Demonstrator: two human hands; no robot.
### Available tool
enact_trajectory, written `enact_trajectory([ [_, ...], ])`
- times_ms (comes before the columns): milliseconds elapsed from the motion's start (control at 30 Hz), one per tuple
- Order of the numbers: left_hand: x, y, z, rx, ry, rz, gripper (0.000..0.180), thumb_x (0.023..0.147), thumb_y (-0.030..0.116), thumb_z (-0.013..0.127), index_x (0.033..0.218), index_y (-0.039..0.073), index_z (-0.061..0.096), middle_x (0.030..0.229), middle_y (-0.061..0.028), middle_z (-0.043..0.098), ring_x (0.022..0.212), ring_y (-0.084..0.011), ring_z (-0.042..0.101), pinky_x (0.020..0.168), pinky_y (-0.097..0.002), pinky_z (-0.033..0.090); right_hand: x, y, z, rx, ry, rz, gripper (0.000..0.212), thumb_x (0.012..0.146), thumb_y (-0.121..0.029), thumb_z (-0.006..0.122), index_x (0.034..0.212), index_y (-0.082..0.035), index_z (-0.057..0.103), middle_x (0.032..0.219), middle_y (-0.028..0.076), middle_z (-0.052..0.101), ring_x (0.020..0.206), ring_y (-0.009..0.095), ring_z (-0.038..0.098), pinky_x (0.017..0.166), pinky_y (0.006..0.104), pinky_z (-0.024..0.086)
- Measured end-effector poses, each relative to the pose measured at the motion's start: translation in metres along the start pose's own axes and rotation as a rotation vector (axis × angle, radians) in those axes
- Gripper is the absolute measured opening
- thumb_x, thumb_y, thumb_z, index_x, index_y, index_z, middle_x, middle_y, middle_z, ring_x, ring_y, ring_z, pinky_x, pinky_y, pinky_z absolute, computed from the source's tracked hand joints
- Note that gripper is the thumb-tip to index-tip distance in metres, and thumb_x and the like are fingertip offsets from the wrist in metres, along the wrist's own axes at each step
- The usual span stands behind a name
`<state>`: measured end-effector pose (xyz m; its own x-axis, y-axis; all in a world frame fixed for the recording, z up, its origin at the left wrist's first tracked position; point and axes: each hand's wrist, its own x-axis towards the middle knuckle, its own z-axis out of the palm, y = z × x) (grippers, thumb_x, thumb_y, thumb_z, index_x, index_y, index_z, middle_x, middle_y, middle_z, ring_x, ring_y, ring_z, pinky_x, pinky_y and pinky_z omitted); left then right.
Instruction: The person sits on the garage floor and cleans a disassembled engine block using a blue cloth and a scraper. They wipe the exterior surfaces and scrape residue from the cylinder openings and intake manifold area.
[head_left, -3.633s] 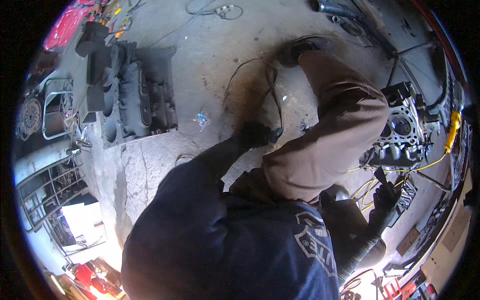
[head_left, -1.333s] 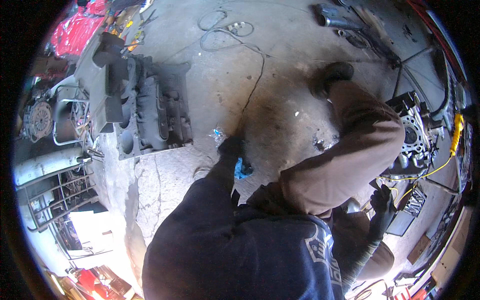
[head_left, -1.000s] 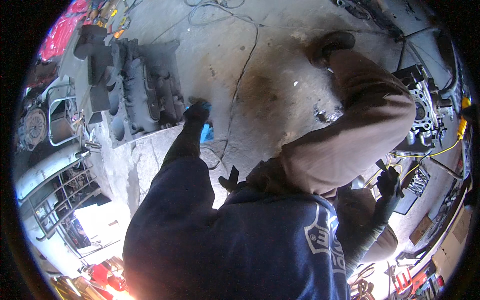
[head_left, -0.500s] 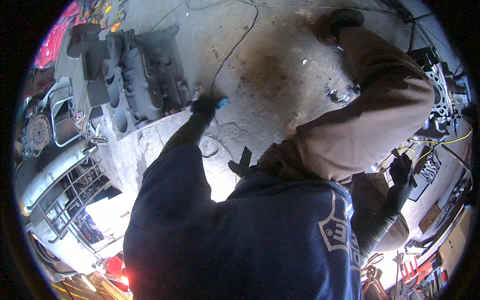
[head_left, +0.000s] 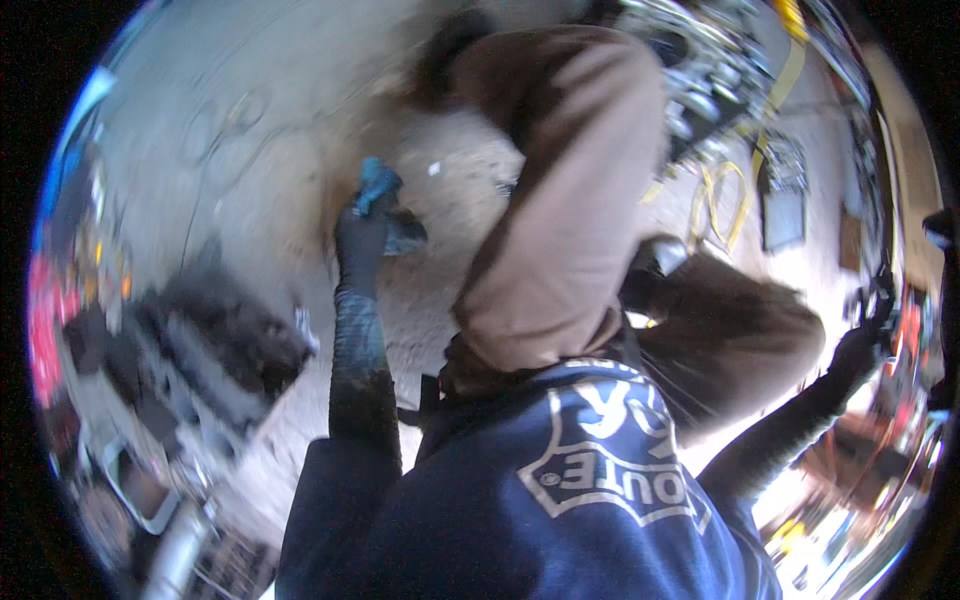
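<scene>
A grey concrete floor (head_left: 290,75) fills the upper left of the frame, and on it a person in a navy shirt (head_left: 430,540) is bent low, one brown trouser leg (head_left: 580,200) folded up through the centre. From where I stand, a big dark metal casting (head_left: 215,345) lies at the lower left, and a blurred cluster of metal engine parts (head_left: 690,70) sits at the top right. A yellow cord (head_left: 742,195) loops below that cluster, with a flat grey tray (head_left: 783,220) just to its right.

The right hand (head_left: 865,335) is out at the right edge, well apart from the left; it is too smeared for me to tell whether its fingers are closed or hold anything. The left hand (head_left: 360,240), left of centre in the upper half, appears clamped on a blue cloth (head_left: 377,184), so this hand is by far the nearer.

The cloth juts from the top of the fist toward the upper edge of the frame, and more blue shows just right of the fist. It is bunched and soft, bright blue above and darker, perhaps soiled, below, with no clear long axis in this blur.
</scene>
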<state>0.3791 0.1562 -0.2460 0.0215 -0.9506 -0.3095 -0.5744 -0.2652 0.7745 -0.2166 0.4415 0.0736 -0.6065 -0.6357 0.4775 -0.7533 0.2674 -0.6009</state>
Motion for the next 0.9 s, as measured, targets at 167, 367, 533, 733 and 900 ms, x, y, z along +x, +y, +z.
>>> enact_trajectory([
  [167,0.059,0.137,0.034,-0.243,-0.094,0.435,0.033,0.103,0.029,0.065,0.121,0.001,0.073,0.103,-0.0064,0.076,0.086,-0.0135,0.066,0.08,-0.0334,0.052,-0.019,-0.003,-0.175,-0.533,0.254,-0.105,0.046,0.109,-0.023,0.033,0.142,-0.003,0.058,0.141,0.012,0.063,0.131,0.029,0.06,0.11,0.0404,0.049],
  [367,0.061,0.285,0.001,-0.132,0.063,0.958,0.038,0.105,0.025,0.061,0.132,0.0,0.067,0.109,-0.0078,0.073,0.089,-0.0154,0.068,0.076,-0.0282,0.053,-0.159,0.131,-0.215,-0.416,0.196,0.318,0.024,0.1,-0.013,0.056,0.117,-0.003,0.07,0.113,0.008,0.069,0.107,0.018,0.063,0.1,0.0338,0.048],
  [533,0.017,0.341,-0.029,0.0,0.171,1.268,0.044,0.103,0.023,0.061,0.137,-0.004,0.06,0.124,-0.0137,0.07,0.1,-0.0199,0.072,0.072,-0.0283,0.057,-0.376,0.227,-0.064,-0.61,-0.605,0.66,0.022,0.09,-0.016,0.065,0.105,-0.002,0.071,0.096,0.018,0.073,0.089,0.034,0.071,0.077,0.0437,0.056],
  [733,-0.039,0.409,0.008,-0.143,-0.524,0.537,0.034,0.095,0.013,0.07,0.124,-0.003,0.065,0.096,-0.0075,0.07,0.083,-0.0143,0.068,0.058,-0.0256,0.05,-0.455,0.2,0.055,-0.158,-0.698,1.316,0.024,0.09,-0.019,0.065,0.106,-0.002,0.071,0.097,0.017,0.073,0.09,0.033,0.07,0.078,0.0434,0.056],
  [900,-0.087,0.424,0.104,0.554,-0.828,0.879,0.036,0.091,0.017,0.076,0.123,0.003,0.069,0.084,-0.0129,0.071,0.074,-0.0308,0.072,0.071,-0.0401,0.058,-0.421,0.184,0.069,-0.084,-0.699,1.369,0.026,0.091,-0.021,0.065,0.108,-0.002,0.071,0.098,0.017,0.073,0.091,0.033,0.07,0.078,0.0432,0.056],
])
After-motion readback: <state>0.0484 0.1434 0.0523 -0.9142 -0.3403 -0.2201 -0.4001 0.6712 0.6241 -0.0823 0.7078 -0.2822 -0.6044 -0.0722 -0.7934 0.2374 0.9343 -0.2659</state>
